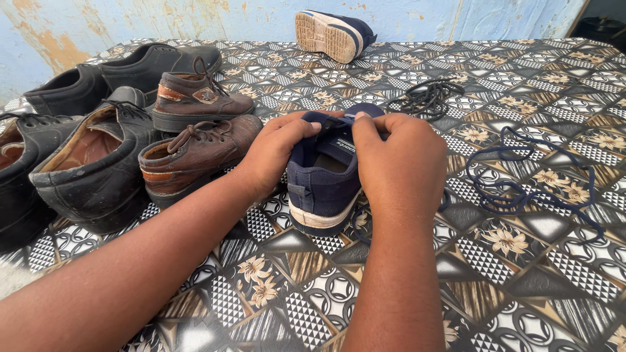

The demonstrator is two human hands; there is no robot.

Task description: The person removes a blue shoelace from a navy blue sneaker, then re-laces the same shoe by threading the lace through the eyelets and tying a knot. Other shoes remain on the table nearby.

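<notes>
A navy blue canvas shoe with a pale sole stands on the patterned table, heel toward me. My left hand grips its left upper near the eyelets. My right hand grips the right upper, fingertips at the tongue. A dark blue lace trails from the shoe across the table to the right. The shoe's toe is hidden behind my hands.
The matching navy shoe lies on its side at the far edge by the blue wall. A black lace is bundled behind my hands. Brown laced shoes and several black leather shoes crowd the left.
</notes>
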